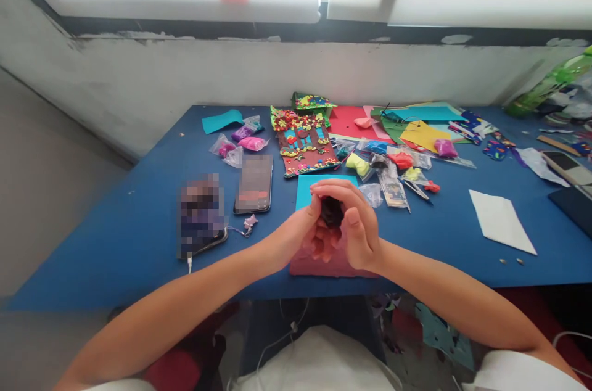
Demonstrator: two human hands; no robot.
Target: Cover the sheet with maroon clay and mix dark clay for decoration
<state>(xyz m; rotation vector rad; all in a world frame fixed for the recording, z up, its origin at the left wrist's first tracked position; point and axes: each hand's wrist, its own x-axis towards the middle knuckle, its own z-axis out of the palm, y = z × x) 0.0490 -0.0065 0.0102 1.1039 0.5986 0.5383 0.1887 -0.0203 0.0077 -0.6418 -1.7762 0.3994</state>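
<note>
Cupped between my palms is a dark brown lump of modelling clay, partly hidden by the fingers. My left hand curls under and beside it, while my right hand arches over it from the other side. Both hands are closed around the lump, above a sheet with a blue part and a reddish-pink part near the table's front edge. Just behind lies a decorated clay panel with a brown and red surface, flowers and colored dots.
Two phones lie left of my hands, one on a cable. Bagged clay in pink and purple sits behind them. Several clay pieces, colored papers and tools cover the back right. A white paper lies to the right.
</note>
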